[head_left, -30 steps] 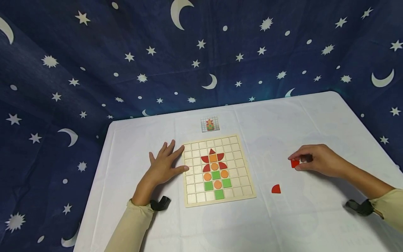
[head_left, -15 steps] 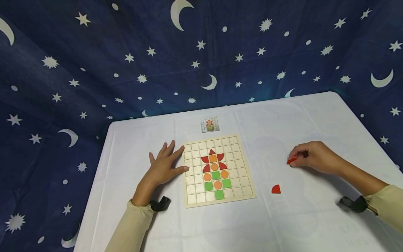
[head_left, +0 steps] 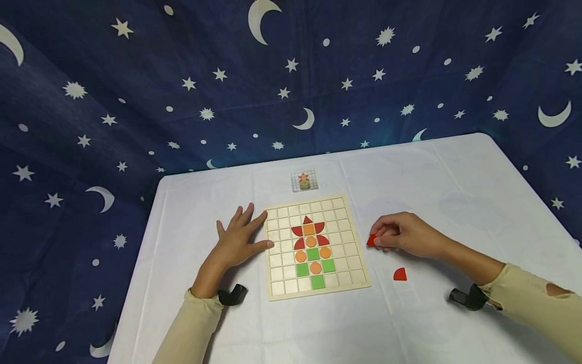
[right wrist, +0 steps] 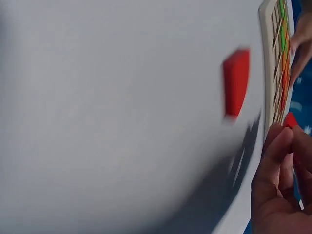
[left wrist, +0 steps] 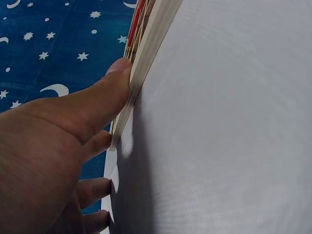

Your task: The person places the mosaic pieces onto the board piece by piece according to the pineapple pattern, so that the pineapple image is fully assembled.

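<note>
A wooden grid board (head_left: 282,280) lies on the table with red, orange and green pieces set in its middle cells. The left hand (head_left: 234,245) rests at the board's left edge, fingers spread, its thumb on the rim; the left wrist view shows the thumb (left wrist: 109,90) against the board's side. Just off the board's right edge, the right hand (head_left: 400,233) pinches a small red piece (head_left: 371,240) between thumb and fingers. Its full shape is partly hidden by the fingertips. A red quarter-circle piece (head_left: 400,274) lies on the cloth in front of that hand.
A small pattern card (head_left: 304,180) lies behind the board, printed with a similar coloured figure on a grid. White cloth (head_left: 327,328) covers the table. A dark blue curtain (head_left: 254,60) with moons and stars hangs behind it.
The right hand has moved left with the red piece, from the table's right side to near the board's right edge, turning the piece on the way. The left hand stays in place.
</note>
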A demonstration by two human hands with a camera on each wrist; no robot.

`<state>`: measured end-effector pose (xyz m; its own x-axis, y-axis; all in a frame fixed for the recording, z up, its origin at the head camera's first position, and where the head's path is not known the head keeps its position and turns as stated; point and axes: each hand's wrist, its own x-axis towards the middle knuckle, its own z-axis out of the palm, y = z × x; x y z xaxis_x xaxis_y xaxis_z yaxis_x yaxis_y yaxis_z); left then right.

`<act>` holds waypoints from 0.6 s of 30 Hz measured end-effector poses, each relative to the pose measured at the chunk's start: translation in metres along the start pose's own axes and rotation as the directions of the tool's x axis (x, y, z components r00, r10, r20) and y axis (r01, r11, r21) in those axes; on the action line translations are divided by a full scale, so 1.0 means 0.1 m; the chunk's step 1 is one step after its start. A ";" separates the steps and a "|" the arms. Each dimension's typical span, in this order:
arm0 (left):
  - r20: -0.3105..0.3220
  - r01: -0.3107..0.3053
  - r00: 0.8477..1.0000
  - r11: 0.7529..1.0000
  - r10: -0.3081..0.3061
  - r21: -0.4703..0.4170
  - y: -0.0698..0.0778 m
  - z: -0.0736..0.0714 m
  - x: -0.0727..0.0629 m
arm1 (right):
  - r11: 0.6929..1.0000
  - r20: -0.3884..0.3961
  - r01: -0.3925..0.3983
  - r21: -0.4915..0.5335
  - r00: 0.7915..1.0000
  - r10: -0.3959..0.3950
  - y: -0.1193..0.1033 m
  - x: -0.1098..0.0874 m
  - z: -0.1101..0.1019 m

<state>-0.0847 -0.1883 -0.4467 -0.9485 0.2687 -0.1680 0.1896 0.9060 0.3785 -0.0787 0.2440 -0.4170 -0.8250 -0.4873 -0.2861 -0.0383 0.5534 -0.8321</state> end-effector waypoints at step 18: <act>0.003 0.004 1.000 1.000 -0.004 -0.002 0.01 -0.01 0.00 | 0.986 0.116 0.168 -0.014 0.979 -0.165 -0.41 0.16 0.81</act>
<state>-0.0845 -0.1876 -0.4449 -0.9483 0.2664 -0.1726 0.1856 0.9065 0.3793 -0.0447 0.1590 -0.4254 -0.7363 -0.6471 -0.1976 -0.1843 0.4729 -0.8616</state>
